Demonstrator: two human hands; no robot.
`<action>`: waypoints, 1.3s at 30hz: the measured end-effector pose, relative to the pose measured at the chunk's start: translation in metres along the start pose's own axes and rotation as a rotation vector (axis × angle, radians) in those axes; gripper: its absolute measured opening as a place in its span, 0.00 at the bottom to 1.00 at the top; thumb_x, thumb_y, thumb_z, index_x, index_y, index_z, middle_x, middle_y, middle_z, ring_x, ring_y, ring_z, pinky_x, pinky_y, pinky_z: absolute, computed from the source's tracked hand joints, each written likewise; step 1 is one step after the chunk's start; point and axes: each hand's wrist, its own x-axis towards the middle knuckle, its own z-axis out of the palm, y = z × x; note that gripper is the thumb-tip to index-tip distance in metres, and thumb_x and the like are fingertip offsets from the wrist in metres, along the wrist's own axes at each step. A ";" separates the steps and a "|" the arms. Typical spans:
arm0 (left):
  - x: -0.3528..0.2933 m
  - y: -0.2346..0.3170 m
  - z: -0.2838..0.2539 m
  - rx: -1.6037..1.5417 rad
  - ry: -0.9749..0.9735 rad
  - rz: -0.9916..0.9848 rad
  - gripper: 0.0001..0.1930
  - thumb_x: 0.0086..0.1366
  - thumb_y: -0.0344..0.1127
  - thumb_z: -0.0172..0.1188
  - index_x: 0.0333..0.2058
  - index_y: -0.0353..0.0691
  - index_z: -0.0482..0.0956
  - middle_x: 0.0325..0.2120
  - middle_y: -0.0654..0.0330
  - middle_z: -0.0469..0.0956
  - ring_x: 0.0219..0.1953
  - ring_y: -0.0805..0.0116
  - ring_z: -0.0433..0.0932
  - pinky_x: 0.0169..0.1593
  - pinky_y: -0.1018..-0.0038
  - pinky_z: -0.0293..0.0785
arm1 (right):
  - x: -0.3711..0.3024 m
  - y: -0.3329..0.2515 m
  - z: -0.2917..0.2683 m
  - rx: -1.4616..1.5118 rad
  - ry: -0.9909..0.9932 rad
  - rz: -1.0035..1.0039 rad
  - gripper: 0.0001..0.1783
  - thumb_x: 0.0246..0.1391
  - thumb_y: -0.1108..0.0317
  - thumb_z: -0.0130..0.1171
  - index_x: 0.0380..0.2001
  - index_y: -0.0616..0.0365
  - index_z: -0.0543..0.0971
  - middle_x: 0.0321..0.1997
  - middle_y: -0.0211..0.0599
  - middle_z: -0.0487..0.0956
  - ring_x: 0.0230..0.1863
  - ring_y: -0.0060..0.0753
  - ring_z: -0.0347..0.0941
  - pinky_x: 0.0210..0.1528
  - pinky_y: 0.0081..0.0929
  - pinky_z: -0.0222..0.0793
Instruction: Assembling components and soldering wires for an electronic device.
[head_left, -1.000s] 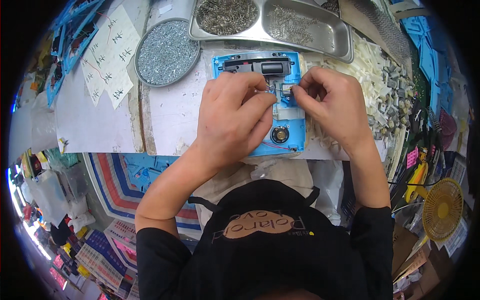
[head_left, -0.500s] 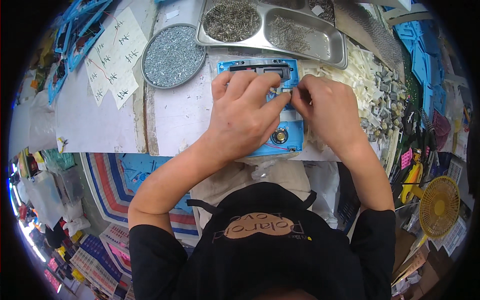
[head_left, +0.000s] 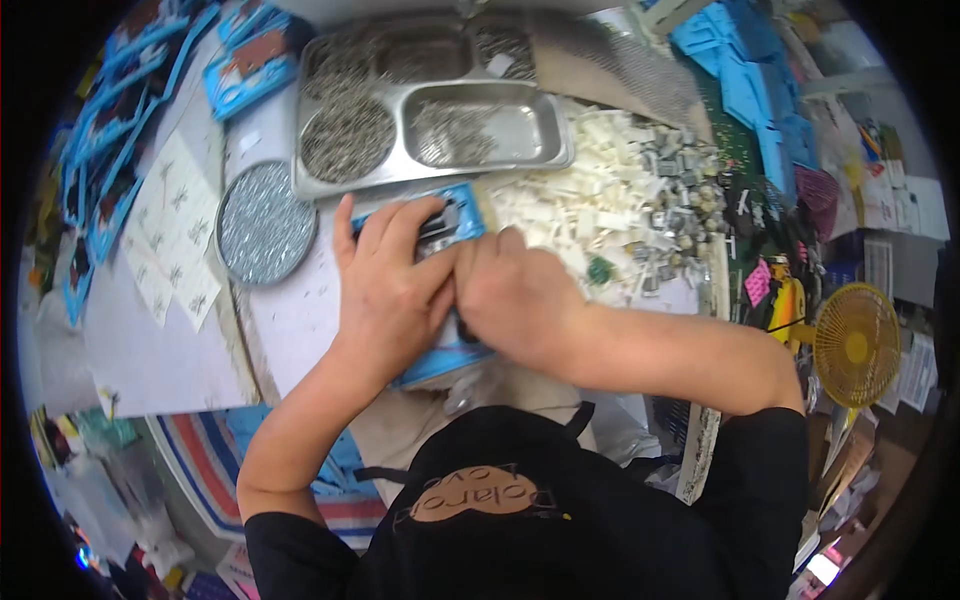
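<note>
A blue plastic casing with dark parts in it lies at the front of the table, mostly covered by my hands. My left hand rests over it, fingers bent across its upper part and thumb reaching toward the other hand. My right hand is closed, its curled fingertips pressed down at the casing beside my left thumb. Whatever those fingers pinch is hidden. Both hands are slightly blurred.
A steel compartment tray of small metal parts stands behind the casing. Left of it is a round dish of screws. White plastic pieces and grey parts are heaped at right. More blue casings lie at the far left.
The view has shifted, so the table sits lower and the tray further left. My right hand has turned, its elbow swung outward, and closed in against my left thumb over the casing.
</note>
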 end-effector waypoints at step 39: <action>0.063 -0.036 -0.005 -0.139 -0.371 0.295 0.14 0.52 0.24 0.62 0.39 0.41 0.78 0.40 0.55 0.77 0.45 0.50 0.77 0.48 0.60 0.75 | -0.155 0.534 0.005 0.714 0.999 1.045 0.21 0.54 0.69 0.71 0.47 0.67 0.77 0.32 0.34 0.76 0.33 0.25 0.74 0.34 0.23 0.75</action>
